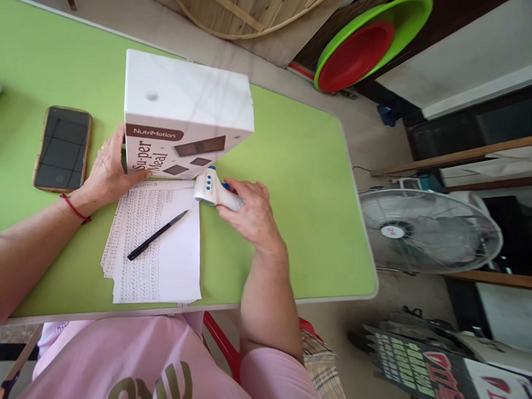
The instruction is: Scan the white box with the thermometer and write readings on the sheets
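A white NutriMotion box (pixel 189 96) stands upright on the green table, its printed front towards me. My left hand (pixel 113 169) grips the box's lower left corner, with the thumb across the front and the fingers along the side. In my right hand (pixel 252 210) is a white and blue infrared thermometer (pixel 207 186), fingers wrapped round its handle. Its head is by the box's lower right front edge; whether they touch I cannot tell. Just below the box lies a stack of handwritten paper sheets (pixel 179 266), with a black pen (pixel 157 235) resting diagonally on top.
A smartphone (pixel 63 149) lies left of my left hand on the green table (pixel 318 225). Beyond the table's right edge stands a fan (pixel 427 232). Green (pixel 410 23) and red (pixel 355 56) basins and a round woven tray (pixel 252 10) are past the far edge.
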`<state>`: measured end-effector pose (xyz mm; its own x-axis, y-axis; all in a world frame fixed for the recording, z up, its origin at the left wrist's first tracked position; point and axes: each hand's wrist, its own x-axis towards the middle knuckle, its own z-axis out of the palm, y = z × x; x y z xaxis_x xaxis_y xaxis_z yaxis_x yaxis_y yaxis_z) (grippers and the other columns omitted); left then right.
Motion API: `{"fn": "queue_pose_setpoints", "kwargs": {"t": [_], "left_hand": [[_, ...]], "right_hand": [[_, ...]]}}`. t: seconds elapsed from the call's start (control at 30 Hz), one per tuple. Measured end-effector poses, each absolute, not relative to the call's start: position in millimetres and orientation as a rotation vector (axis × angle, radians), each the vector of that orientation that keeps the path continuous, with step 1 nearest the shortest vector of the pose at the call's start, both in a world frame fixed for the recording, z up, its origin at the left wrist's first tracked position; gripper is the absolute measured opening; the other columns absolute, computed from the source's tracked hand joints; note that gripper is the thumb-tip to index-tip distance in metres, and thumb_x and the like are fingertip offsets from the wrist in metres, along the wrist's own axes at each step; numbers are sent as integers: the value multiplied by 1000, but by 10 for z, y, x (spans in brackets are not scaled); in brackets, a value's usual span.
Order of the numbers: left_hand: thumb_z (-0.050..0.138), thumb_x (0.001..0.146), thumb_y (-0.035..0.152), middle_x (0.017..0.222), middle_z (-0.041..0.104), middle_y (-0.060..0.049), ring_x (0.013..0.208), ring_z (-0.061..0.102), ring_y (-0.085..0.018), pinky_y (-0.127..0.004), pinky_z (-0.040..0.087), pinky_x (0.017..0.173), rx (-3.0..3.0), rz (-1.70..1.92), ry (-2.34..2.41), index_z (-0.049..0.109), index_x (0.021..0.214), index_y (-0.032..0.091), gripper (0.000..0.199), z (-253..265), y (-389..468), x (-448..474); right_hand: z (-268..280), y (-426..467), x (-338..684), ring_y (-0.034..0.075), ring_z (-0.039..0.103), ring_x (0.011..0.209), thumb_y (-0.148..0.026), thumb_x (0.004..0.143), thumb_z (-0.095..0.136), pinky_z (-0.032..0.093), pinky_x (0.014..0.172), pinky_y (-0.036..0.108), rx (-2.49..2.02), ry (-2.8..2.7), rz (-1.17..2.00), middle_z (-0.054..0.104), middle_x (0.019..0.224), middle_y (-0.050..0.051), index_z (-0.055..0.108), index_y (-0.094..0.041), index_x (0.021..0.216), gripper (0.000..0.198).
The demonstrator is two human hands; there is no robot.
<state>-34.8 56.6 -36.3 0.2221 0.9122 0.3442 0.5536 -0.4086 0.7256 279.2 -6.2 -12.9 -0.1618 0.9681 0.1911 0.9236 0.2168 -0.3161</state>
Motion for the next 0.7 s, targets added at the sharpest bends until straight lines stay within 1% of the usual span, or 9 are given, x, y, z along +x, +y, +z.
{"fn": "queue_pose_setpoints", "kwargs": {"t": [0.1, 0.17, 0.27, 0.37, 0.53, 0.7], "left_hand": [[67, 75, 75, 142, 52, -12, 132, 48, -43, -67, 41, 107, 2054, 1000, 1359, 46, 135, 21, 83, -316, 557, -343], [64, 75, 77, 142, 51, -12, 132, 48, -43, -66, 41, 107, 2057, 989, 1358, 45, 136, 20, 85, -298, 555, -340], [66, 75, 75, 143, 50, -13, 133, 46, -44, -68, 39, 108, 2048, 994, 1354, 46, 136, 21, 84, -303, 554, -340], [71, 76, 69, 143, 51, -13, 134, 45, -44, -69, 38, 110, 2041, 1023, 1350, 47, 136, 24, 79, -325, 555, -343], [73, 76, 62, 143, 51, -14, 132, 47, -44, -69, 40, 106, 2054, 1022, 1348, 48, 135, 24, 74, -333, 559, -343], [69, 76, 71, 144, 50, -14, 133, 46, -43, -68, 39, 108, 2056, 997, 1355, 46, 138, 21, 82, -311, 561, -342]], "right_hand": [[-144, -67, 2802, 33, 66, 100, -26, 71, 65, 38, 104, 59, -1769, -2138, 182, 74, 106, 10, 66, -23, 114, 42], [-155, -69, 2809, 33, 66, 101, -26, 72, 65, 36, 106, 61, -1770, -2128, 174, 75, 107, 9, 65, -24, 113, 41], [-162, -69, 2810, 33, 66, 102, -26, 72, 65, 33, 108, 63, -1779, -2117, 170, 75, 108, 9, 65, -25, 113, 41], [-161, -69, 2803, 33, 66, 102, -26, 72, 64, 31, 109, 64, -1787, -2109, 180, 75, 108, 9, 66, -24, 113, 41], [-154, -73, 2794, 33, 65, 104, -26, 74, 62, 32, 108, 66, -1779, -2116, 200, 75, 109, 10, 65, -24, 113, 39], [-146, -77, 2788, 33, 66, 104, -25, 72, 61, 35, 107, 64, -1781, -2123, 164, 75, 110, 9, 66, -24, 112, 40]]}}
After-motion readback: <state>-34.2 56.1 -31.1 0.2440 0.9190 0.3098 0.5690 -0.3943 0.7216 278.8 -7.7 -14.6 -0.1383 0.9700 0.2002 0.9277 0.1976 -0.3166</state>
